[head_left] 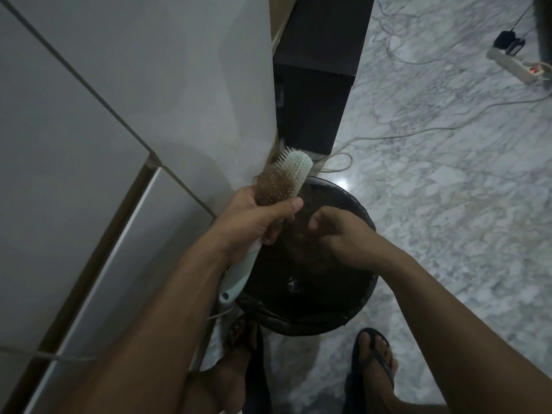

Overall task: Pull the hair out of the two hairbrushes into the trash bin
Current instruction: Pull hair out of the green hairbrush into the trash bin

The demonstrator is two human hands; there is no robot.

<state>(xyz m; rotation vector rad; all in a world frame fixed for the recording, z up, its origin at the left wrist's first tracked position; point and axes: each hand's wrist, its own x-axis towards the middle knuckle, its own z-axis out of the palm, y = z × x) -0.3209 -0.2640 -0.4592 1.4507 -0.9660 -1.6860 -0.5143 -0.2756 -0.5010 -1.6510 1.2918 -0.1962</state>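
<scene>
- Your left hand is wrapped around the pale hairbrush at the neck, thumb laid across the base of the bristle pad. The brush head tilts up and away; the handle runs down past your wrist.
- A brownish mat of hair sits in the lower half of the bristles, next to your thumb. The upper bristles near the tip look mostly bare.
- Your right hand hangs over the open trash bin, fingers curled together and pointed down. A faint brown haze shows below the fingertips; I cannot tell whether they pinch a tuft or have let it go.
- The bin is black, lined with a dark bag, and stands on the marble floor just beside the brush. Its inside is too dark to show any contents.
- Only one hairbrush is in view; the second is not visible.
- Step in hand, as I judge it: dropping a pulled tuft from the first brush, which is only partly cleared.
- Next move calls for bringing your right fingers back to the mat, getting under its edge at the bristle roots, and peeling it off in one piece over the bin.
- Keep the brush head above the rim so loose strands fall inside.
</scene>
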